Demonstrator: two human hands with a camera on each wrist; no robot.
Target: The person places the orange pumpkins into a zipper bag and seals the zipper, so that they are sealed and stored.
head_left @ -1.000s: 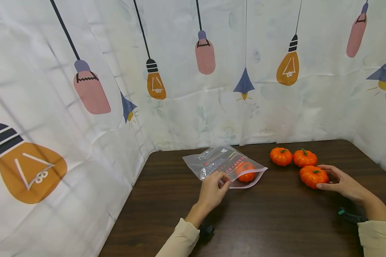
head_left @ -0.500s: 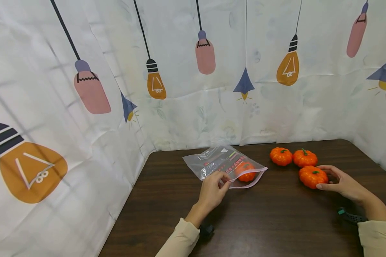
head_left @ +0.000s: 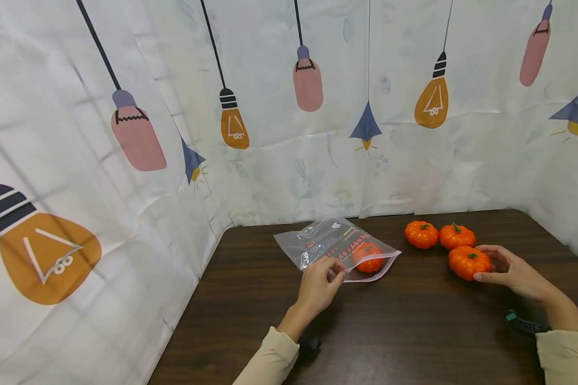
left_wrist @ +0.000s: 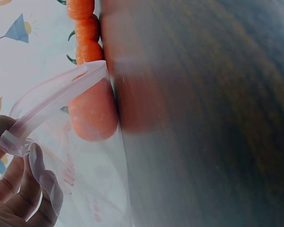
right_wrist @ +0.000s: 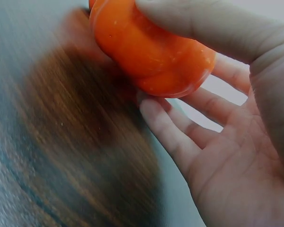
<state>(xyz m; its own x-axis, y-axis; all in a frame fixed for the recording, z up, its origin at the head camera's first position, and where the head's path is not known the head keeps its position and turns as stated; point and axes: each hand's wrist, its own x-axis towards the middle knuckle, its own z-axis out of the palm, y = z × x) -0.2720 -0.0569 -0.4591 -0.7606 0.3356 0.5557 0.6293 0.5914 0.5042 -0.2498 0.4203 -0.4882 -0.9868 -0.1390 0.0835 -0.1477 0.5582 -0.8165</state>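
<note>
My left hand (head_left: 318, 286) pinches the pink zip edge of a clear printed zip bag (head_left: 313, 243) lying on the table, its mouth parted. One small orange pumpkin (left_wrist: 92, 111) is inside the bag, near the mouth. At the right, my right hand (head_left: 522, 275) grips another orange pumpkin (head_left: 464, 263), thumb on the near side and fingers round the far side. In the right wrist view, thumb (right_wrist: 194, 21) and fingers hold this pumpkin from opposite sides. Two more pumpkins, a left one (head_left: 421, 235) and a right one (head_left: 456, 236), sit just behind it.
The dark wooden table (head_left: 390, 331) carries everything. A white curtain (head_left: 279, 176) with printed lamps hangs along its back and left side. A dark strap (head_left: 527, 324) shows by the right wrist, and a small black device (head_left: 310, 345) under the left one.
In the head view the pumpkin in my right hand has risen very slightly, with the fingers shifting along. My left hand and the bag have stayed in place.
</note>
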